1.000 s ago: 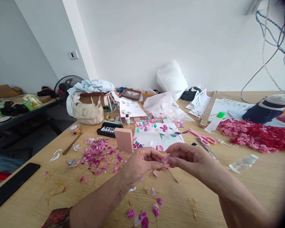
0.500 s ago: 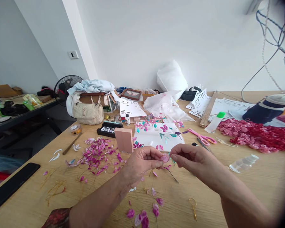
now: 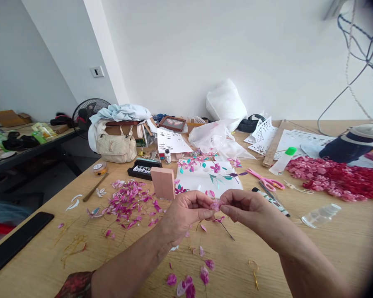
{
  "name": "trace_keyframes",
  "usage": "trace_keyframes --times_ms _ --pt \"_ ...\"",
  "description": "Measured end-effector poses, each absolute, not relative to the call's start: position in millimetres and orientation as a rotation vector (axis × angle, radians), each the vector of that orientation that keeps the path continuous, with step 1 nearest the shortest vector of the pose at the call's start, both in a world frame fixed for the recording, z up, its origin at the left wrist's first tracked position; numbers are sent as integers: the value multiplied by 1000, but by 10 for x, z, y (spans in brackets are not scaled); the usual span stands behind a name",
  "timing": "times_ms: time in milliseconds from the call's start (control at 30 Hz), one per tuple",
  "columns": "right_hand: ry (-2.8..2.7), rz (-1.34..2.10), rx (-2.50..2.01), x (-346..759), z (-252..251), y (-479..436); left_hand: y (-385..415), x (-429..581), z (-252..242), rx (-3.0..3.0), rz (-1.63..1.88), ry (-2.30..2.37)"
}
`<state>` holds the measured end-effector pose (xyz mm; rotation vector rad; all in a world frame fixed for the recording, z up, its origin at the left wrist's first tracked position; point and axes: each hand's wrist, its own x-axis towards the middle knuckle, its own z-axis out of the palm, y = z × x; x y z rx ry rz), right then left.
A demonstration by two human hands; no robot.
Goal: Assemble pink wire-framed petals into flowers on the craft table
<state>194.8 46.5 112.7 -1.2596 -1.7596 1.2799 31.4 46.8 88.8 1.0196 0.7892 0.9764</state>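
Observation:
My left hand [image 3: 186, 213] and my right hand [image 3: 247, 209] meet above the wooden table [image 3: 329, 244], fingertips pinched together on a small pink flower [image 3: 216, 204]. A thin wire stem [image 3: 226, 229] hangs down from the flower to the table. Loose pink petals [image 3: 189, 281] lie just below my hands. A heap of magenta petals and wires [image 3: 129, 203] spreads to the left of my left hand.
A white board with pink flowers and teal leaves [image 3: 209, 176] lies behind my hands, beside a pink block [image 3: 163, 183]. Pink scissors [image 3: 265, 179], a glue bottle [image 3: 282, 160], a clear bottle [image 3: 320, 214] and a red flower pile [image 3: 335, 178] lie right. A black phone [image 3: 14, 242] sits far left.
My right hand pulled slightly away from the flower, then closed back in on it. The view shifted a little to the left.

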Motion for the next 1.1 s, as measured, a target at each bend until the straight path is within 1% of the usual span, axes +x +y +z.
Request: trace_keyframes --times_ms 167,1100 --pt "-1684 1371 -1194 1933 1141 454 465 314 881 986 988 709" --pt "-1551 1476 -1089 1953 1062 488 464 297 868 955 978 701"
